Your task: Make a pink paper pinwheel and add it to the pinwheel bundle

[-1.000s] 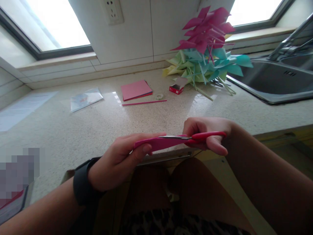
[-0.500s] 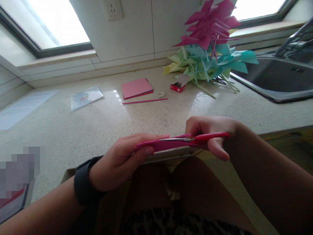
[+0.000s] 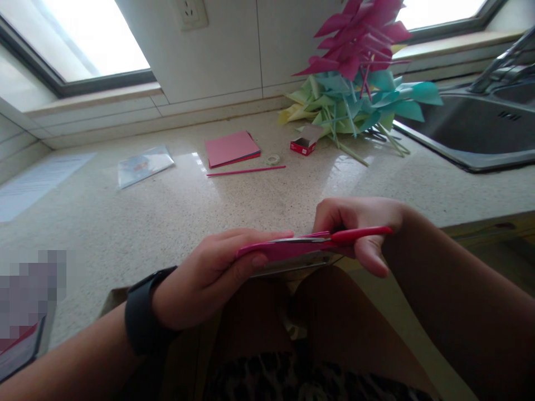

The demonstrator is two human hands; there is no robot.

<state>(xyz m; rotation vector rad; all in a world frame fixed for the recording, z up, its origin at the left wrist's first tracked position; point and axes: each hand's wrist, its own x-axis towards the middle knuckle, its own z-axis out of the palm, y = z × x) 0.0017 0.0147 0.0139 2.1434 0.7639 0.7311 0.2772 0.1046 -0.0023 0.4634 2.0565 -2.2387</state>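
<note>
**Items Laid Out on the Speckled Counter**

A heap of pink, teal and yellow paper pinwheels is piled beside the sink. A small red box, what may be a tape roll, a pink stick, a stack of pink paper and a clear packet are spread across the countertop.

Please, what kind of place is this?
Probably a home kitchen: a speckled stone counter with a steel sink and faucet, tiled wall with a socket, used here for paper pinwheels.
</note>
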